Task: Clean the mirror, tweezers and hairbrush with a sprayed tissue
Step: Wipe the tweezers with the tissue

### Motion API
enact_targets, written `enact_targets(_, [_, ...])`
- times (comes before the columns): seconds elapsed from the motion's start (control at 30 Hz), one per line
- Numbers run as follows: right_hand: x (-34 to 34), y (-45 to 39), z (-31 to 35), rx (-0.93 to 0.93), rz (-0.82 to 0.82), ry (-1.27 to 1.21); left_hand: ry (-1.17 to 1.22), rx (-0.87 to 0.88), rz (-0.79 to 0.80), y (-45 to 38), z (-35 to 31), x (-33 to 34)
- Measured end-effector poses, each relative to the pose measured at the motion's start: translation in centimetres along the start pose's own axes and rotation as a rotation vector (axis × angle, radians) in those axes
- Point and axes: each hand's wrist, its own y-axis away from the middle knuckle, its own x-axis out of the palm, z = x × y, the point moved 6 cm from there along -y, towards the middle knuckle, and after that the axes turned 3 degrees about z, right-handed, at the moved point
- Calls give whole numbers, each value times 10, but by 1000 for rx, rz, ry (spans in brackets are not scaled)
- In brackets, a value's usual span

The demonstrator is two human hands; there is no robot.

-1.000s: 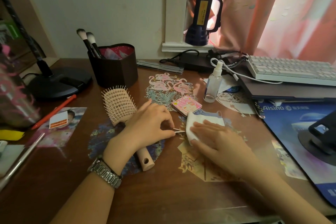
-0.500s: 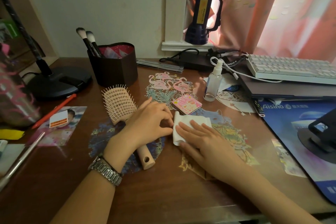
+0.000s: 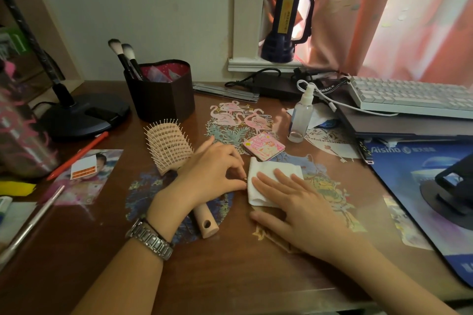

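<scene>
Leftward since before, right hand flattens folded white tissue.

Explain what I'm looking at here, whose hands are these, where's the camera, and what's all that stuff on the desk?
No machine here: a person's two bare hands, filmed by a camera on their head, looking down at a wooden desk. The left hand pinches something small and metallic, probably the tweezers, mostly hidden. The right hand presses flat on a white tissue. Nearby lie a hairbrush, a small pink mirror case and a spray bottle.
</scene>
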Motion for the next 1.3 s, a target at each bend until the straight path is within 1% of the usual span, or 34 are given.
enact_targets(0.2, [0,4,0,-26,25,35,3,4,5,1,1,-1])
enact_targets(0.4, [-3,14,-15,12,38,59,8,-7,17,0,2,0])
enact_targets(0.73, [-4,-2,10,-27,39,6,21,8,-1,1,3,0])
enact_targets(0.83, [-4,3,3,-43,38,46,19,5,2,1,4,0])
enact_targets(1.03, [-6,12,-15,-9,60,72,21,-6,17,1,4,0])
enact_targets(1.3, [-4,0,7,-26,46,39,17,15,8,1,2,-1])
